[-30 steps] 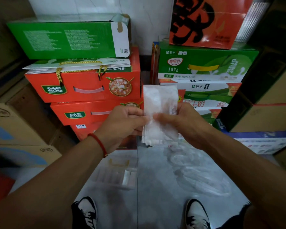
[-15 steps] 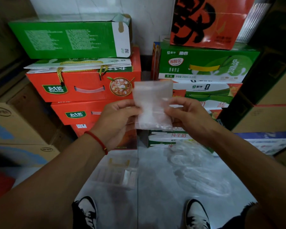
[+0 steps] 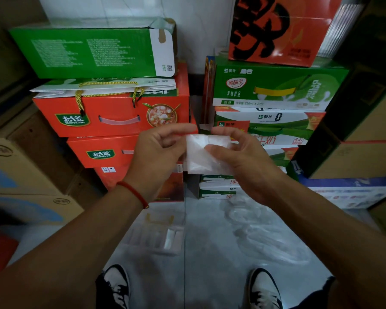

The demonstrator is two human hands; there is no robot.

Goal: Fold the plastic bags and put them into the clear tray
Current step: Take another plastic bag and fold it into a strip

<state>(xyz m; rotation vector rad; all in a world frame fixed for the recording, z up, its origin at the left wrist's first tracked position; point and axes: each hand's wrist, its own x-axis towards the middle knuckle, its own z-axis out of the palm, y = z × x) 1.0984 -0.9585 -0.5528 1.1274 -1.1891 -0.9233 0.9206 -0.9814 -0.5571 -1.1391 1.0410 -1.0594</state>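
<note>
A small folded plastic bag, whitish and translucent, is held in mid-air in front of the stacked boxes. My left hand pinches its left edge, fingers curled. My right hand grips its right side with the thumb lying across the front. Down on the grey floor, left of centre, sits the clear tray with a few folded bags inside. A loose heap of unfolded clear plastic bags lies on the floor to the right of the tray.
Red gift boxes and a green carton are stacked at back left, green and white milk cartons at back right. Cardboard boxes line the left side. My two shoes stand at the bottom edge.
The bag was a tall strip a second ago; it has been folded down into a shorter, squarer packet. Both hands have shifted slightly lower and closer around it.
</note>
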